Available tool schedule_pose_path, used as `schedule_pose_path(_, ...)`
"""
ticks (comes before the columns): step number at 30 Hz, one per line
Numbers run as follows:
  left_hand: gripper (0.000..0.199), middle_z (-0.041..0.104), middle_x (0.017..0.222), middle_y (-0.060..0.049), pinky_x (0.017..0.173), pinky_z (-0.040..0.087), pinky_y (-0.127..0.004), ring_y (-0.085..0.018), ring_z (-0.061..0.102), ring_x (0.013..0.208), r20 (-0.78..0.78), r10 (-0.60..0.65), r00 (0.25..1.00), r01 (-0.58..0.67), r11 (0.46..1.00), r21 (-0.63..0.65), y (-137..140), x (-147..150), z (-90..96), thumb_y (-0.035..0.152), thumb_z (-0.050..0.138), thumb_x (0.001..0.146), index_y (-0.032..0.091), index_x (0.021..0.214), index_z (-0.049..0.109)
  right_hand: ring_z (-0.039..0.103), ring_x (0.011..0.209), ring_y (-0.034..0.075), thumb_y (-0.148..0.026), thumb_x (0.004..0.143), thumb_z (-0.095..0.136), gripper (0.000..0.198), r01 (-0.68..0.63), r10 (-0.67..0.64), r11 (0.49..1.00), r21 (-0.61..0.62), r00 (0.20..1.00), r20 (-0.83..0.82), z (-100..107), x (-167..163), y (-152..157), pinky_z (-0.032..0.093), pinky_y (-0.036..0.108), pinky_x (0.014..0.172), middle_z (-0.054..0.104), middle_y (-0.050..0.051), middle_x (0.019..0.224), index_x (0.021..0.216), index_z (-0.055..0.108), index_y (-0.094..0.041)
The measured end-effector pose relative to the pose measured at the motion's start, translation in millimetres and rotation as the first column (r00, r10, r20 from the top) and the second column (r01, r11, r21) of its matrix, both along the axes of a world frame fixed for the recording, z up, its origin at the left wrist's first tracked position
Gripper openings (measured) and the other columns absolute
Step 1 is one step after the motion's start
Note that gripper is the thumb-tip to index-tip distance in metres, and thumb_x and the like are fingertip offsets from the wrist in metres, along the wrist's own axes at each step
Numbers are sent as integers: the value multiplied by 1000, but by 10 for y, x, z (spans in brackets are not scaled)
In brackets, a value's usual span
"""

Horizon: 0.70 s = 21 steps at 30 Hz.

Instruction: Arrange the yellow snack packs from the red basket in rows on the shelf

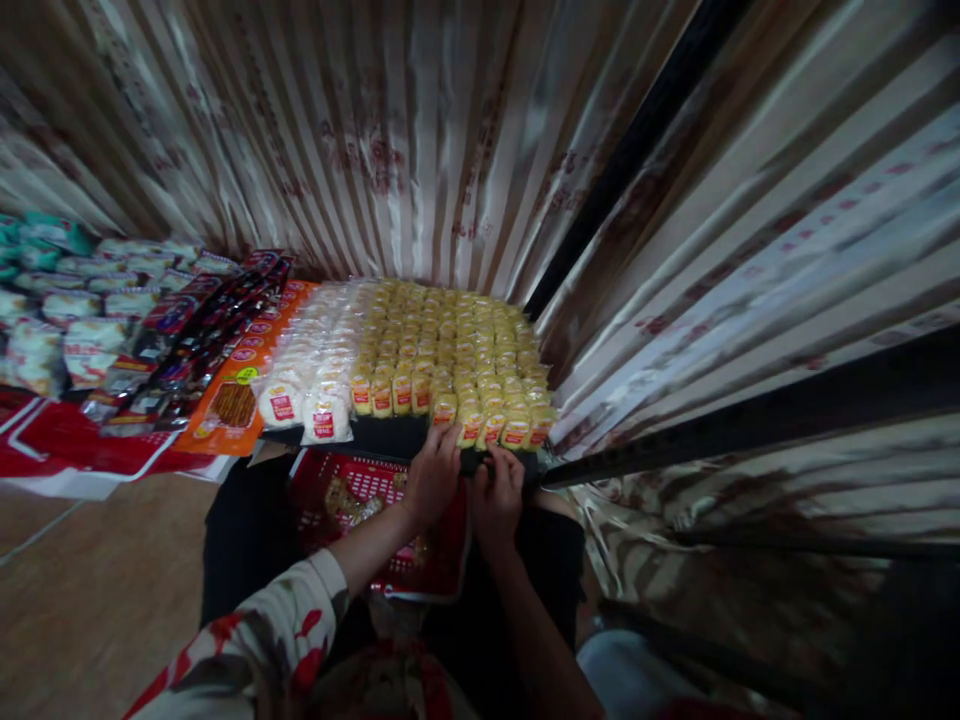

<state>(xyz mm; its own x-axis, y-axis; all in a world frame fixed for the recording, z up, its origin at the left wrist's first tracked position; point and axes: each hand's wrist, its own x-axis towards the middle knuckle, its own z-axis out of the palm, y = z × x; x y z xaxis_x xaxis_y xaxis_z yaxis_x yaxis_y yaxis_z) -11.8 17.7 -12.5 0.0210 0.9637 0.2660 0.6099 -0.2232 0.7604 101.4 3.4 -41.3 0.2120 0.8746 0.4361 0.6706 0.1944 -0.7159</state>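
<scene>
Rows of small yellow wrapped snack packets (450,345) stand close together on a dark shelf (386,435). At the front row, my left hand (435,472) has its fingers closed on a yellow packet (444,408) by its lower edge. Just right of it, my right hand (499,492) is at the shelf's front edge, below another yellow packet (493,428). Its fingers are bent together, and what they grip, if anything, is hidden. White wrapped packets (328,415) stand in rows to the left of the yellow ones.
A red basket (311,500) with some wrapped pieces sits on my lap, under my hands. Further left lie an orange snack bag (236,400), dark packets (202,340) and white bags (94,350). A pleated curtain (420,150) hangs behind; a dark bar (750,420) runs right.
</scene>
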Motion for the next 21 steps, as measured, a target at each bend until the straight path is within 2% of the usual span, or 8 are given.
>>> schedule_pose_path(4,31,55,108,-9,90,46,-31,-16,53,103,53,19,998,-22,998,60,-90,-119,-80,16,33,89,17,116,49,55,95,21,-25,89,38,26,-45,45,998,34,999,-11,-1,-1,-103,47,38,84,56,11,99,105,56,-15)
schedule_pose_path(6,28,56,101,-8,85,47,-30,-16,55,96,69,36,997,-41,997,62,-190,-251,-159,13,35,87,18,110,51,57,92,19,-24,88,40,23,-151,151,988,4,988,-21,-58,-38,-196,48,36,81,60,9,95,101,57,-17)
schedule_pose_path(8,27,58,95,-7,81,48,-29,-15,56,92,50,50,998,-51,998,24,-317,-421,-267,10,35,85,18,102,54,59,87,18,-22,88,40,22,-324,324,943,-70,946,-14,-178,-113,-294,49,34,78,62,8,92,99,58,-18)
schedule_pose_path(11,26,59,90,-6,80,48,-29,-16,57,89,-59,24,998,-30,995,-97,-498,-710,-445,9,36,83,19,92,58,60,91,19,-19,86,38,26,-509,539,819,-265,841,47,-457,-285,-398,48,35,79,65,9,96,98,61,-18)
schedule_pose_path(14,25,60,87,-7,77,48,-31,-18,59,82,-175,57,983,-93,974,-204,-587,-966,-572,9,38,80,19,83,60,62,87,20,-17,85,42,24,-498,613,735,-460,778,136,-774,-477,-433,48,34,77,67,9,90,90,65,-19)
schedule_pose_path(16,25,61,87,-7,78,48,-31,-19,60,82,-219,86,972,-142,956,-257,-582,-1082,-624,10,38,79,19,82,61,62,78,18,-17,83,48,19,-497,639,705,-507,754,150,-958,-588,-442,48,31,72,68,7,80,80,67,-18)
schedule_pose_path(18,25,63,90,-7,80,46,-31,-19,61,84,-225,79,971,-159,918,-364,-540,-1140,-688,9,41,78,20,84,62,61,72,15,-22,84,53,15,-500,646,695,-517,750,143,-1098,-672,-451,48,29,68,67,5,77,78,66,-16)
schedule_pose_path(21,20,66,81,-6,71,46,-29,-19,63,75,-187,84,979,-175,817,-549,-469,-1136,-876,7,50,71,21,79,64,60,78,13,-33,88,53,21,-471,607,726,-501,781,146,-1216,-728,-468,51,30,71,64,4,93,95,61,-15)
